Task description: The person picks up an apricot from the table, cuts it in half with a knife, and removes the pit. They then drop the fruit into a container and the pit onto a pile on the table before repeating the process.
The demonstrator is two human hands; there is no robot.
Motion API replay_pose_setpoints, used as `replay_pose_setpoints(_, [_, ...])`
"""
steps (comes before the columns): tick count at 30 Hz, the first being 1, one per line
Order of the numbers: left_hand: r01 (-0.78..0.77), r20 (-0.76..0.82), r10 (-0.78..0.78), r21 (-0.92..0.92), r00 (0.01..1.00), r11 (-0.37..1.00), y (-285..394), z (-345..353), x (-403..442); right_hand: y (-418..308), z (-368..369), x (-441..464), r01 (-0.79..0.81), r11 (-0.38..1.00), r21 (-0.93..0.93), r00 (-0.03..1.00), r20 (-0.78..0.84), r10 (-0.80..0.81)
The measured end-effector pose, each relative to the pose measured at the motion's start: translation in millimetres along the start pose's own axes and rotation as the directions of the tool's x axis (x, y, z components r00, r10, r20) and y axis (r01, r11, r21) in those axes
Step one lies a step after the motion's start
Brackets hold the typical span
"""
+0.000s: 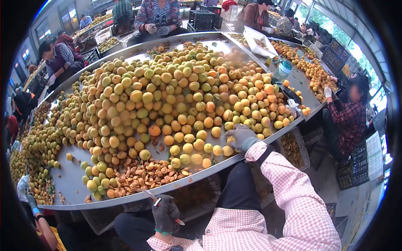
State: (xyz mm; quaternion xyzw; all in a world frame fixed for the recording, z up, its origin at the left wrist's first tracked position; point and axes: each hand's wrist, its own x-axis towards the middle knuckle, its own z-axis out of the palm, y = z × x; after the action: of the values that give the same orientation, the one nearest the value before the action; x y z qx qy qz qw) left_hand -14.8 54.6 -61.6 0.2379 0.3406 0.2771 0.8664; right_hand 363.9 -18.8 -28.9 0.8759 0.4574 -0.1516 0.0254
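My right hand point(243, 138), in a grey glove, reaches onto the near right edge of a large heap of yellow-orange fruit point(167, 96). Its fingers curl at the fruit; whatever they grip is hidden. In a dark grey glove, my left hand point(166, 214) is closed around a small knife point(156, 201) below the table's near rim, the blade pointing up and left and an orange handle end showing on the right. Just beyond it lies a pile of brown pits or cut pieces point(146, 175) on the metal table point(138, 200).
Across the table sits a person with gloved hands point(157, 29). Another in a plaid shirt point(349, 121) works at the right. A co-worker's arm point(44, 228) shows lower left. A white tray point(259, 43), a greenish cup point(283, 70) and black crates point(354, 169) stand to the right.
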Motion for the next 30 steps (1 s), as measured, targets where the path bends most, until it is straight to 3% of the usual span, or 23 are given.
replay_pose_setpoints(4, [0.026,0.006,-0.027,0.046,1.000,0.999,-2,3,1,-4,-3,5,-0.072,0.997,-0.025,0.997,0.033,0.073])
replay_pose_setpoints(6, [0.026,0.028,-0.027,0.037,0.999,0.999,-1,2,-1,7,-7,0,0.098,0.995,-0.036,0.992,0.077,-0.095])
replay_pose_setpoints(9, [0.022,0.024,-0.022,0.034,0.999,0.999,2,4,-2,20,10,-5,0.176,0.979,-0.100,0.984,0.024,-0.174])
replay_pose_setpoints(12, [0.047,-0.011,-0.046,0.083,0.999,0.995,1,3,-5,-1,4,-2,0.096,0.967,-0.236,0.993,0.094,-0.076])
replay_pose_setpoints(13, [0.022,-0.010,-0.021,0.111,1.000,0.994,2,6,-8,-3,13,0,0.044,0.965,-0.259,0.999,0.000,-0.046])
replay_pose_setpoints(15, [-0.029,-0.032,0.034,0.132,0.999,0.991,3,5,-10,17,32,12,0.087,0.972,-0.217,0.987,-0.112,-0.114])
replay_pose_setpoints(17, [0.054,0.042,-0.058,0.095,0.997,0.994,0,-1,-11,17,10,1,0.162,0.983,-0.090,0.981,-0.089,-0.170])
replay_pose_setpoints(20, [0.037,0.058,-0.043,0.105,0.997,0.994,4,-4,-15,35,18,0,0.161,0.985,0.059,0.974,-0.170,-0.149])
replay_pose_setpoints(21, [0.024,0.078,-0.031,0.100,0.996,0.995,3,-6,-15,38,18,6,0.177,0.983,0.052,0.971,-0.170,-0.166])
replay_pose_setpoints(23, [0.026,0.066,-0.031,0.082,0.997,0.996,5,-7,-16,45,20,12,0.127,0.954,0.270,0.985,-0.149,-0.089])
replay_pose_setpoints(24, [0.035,0.061,-0.040,0.070,0.997,0.997,6,-8,-16,48,21,15,0.127,0.955,0.269,0.985,-0.148,-0.089])
replay_pose_setpoints(25, [0.039,0.064,-0.043,0.068,0.997,0.997,7,-7,-18,53,22,19,0.036,0.794,0.607,0.995,-0.098,0.029])
replay_pose_setpoints(26, [0.039,0.068,-0.043,0.061,0.997,0.997,8,-7,-19,54,21,20,-0.055,0.515,0.856,0.992,-0.010,0.123])
replay_pose_setpoints(27, [0.037,0.070,-0.041,0.053,0.997,0.998,10,-7,-20,38,7,10,-0.034,0.228,0.973,0.995,0.011,0.102])
replay_pose_setpoints(28, [0.039,0.074,-0.042,0.048,0.996,0.998,10,-9,-20,21,-2,4,-0.034,0.234,0.972,0.994,0.010,0.105])
replay_pose_setpoints(30, [0.063,0.070,-0.065,0.030,0.995,0.998,9,-12,-20,-15,-16,-5,0.050,-0.309,0.950,0.995,-0.074,-0.067])
